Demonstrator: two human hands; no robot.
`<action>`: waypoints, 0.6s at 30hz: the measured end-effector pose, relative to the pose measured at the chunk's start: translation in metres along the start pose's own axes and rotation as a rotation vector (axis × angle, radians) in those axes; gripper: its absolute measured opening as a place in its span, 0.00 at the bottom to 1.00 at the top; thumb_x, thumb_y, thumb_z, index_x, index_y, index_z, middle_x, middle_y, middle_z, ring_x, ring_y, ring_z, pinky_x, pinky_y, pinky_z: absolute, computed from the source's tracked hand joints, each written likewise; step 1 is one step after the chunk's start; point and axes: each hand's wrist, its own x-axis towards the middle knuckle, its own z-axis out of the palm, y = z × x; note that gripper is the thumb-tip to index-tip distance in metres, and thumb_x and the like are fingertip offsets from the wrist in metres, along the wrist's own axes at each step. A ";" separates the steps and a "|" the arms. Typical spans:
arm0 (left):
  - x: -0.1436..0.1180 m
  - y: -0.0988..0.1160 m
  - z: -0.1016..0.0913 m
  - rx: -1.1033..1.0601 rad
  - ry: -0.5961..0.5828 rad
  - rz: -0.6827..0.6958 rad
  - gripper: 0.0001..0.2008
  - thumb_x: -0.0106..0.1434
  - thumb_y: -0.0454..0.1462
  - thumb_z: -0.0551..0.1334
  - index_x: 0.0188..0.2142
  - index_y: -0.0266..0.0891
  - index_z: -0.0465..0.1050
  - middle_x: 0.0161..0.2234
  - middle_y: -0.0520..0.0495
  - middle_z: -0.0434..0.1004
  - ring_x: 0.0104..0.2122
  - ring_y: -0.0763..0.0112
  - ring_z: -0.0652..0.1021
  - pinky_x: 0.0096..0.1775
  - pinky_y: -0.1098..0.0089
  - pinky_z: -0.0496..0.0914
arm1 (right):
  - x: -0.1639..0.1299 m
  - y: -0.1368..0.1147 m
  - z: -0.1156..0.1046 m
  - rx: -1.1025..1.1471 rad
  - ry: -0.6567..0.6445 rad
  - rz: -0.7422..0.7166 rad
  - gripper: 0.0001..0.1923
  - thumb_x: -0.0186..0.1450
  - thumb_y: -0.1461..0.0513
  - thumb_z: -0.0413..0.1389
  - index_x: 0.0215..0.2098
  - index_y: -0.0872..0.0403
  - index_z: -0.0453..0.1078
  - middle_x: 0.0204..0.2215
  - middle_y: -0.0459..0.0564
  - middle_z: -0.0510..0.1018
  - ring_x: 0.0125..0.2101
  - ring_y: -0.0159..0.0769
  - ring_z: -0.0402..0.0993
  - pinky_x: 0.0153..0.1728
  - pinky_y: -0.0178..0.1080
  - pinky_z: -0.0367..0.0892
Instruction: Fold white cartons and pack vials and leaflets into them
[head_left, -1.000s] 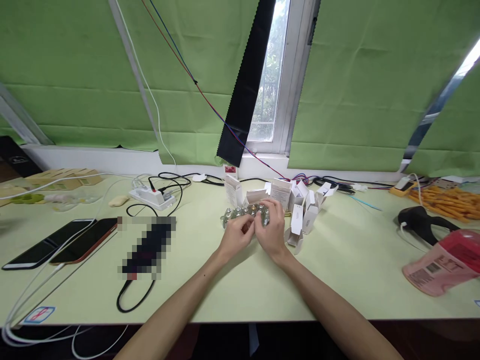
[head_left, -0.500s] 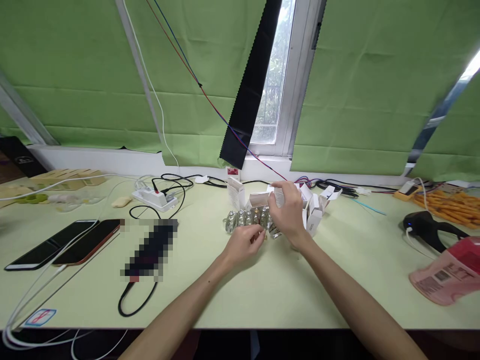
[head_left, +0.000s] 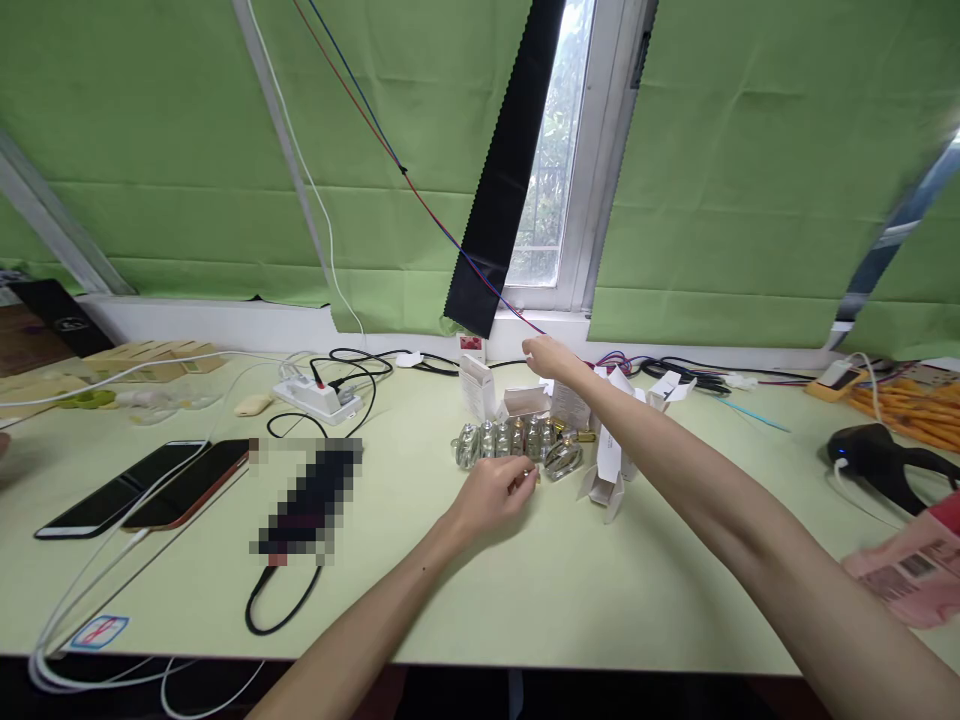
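Observation:
My left hand (head_left: 495, 494) rests on the table with its fingers curled together. A small yellowish bit shows at its fingertips, too little to name. Just behind it stands a row of several shiny silver pieces (head_left: 501, 440), with another silver piece (head_left: 562, 458) lying at the right end. My right hand (head_left: 553, 358) is stretched to the back, above the white boxes. Its fingers are curled and turned away, so anything in them is hidden. An open white box (head_left: 606, 485) lies beneath the right forearm; a printed box (head_left: 571, 410) stands near the silver pieces.
A white box (head_left: 476, 390) stands upright at the back, beside an open one (head_left: 526, 403) lying down. To the left are a power strip (head_left: 316, 398), phones (head_left: 187, 485) and cables. A black device (head_left: 874, 460) and a pink package (head_left: 911, 570) are on the right.
My right hand has moved from over the silver pieces toward the back of the table. An open white box now shows under the forearm. My left hand stays nearly in place.

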 end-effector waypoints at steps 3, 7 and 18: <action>-0.001 0.000 -0.001 0.015 0.000 0.024 0.14 0.69 0.35 0.53 0.27 0.38 0.70 0.21 0.52 0.68 0.22 0.76 0.67 0.27 0.72 0.57 | 0.012 0.001 0.017 -0.035 -0.130 -0.024 0.17 0.71 0.56 0.57 0.54 0.56 0.70 0.52 0.54 0.75 0.48 0.41 0.75 0.48 0.48 0.74; -0.003 0.000 0.001 0.015 -0.019 0.046 0.14 0.69 0.34 0.53 0.27 0.38 0.70 0.22 0.52 0.69 0.22 0.76 0.68 0.27 0.72 0.58 | 0.018 0.000 0.030 -0.119 -0.248 -0.025 0.18 0.71 0.56 0.58 0.55 0.55 0.69 0.53 0.55 0.74 0.48 0.41 0.75 0.48 0.48 0.74; -0.006 0.006 0.003 0.048 -0.053 0.099 0.12 0.68 0.33 0.53 0.27 0.39 0.67 0.21 0.53 0.67 0.20 0.76 0.64 0.25 0.71 0.54 | 0.035 -0.006 0.047 -0.212 -0.452 0.009 0.19 0.70 0.56 0.58 0.56 0.56 0.68 0.53 0.55 0.74 0.49 0.42 0.75 0.49 0.49 0.74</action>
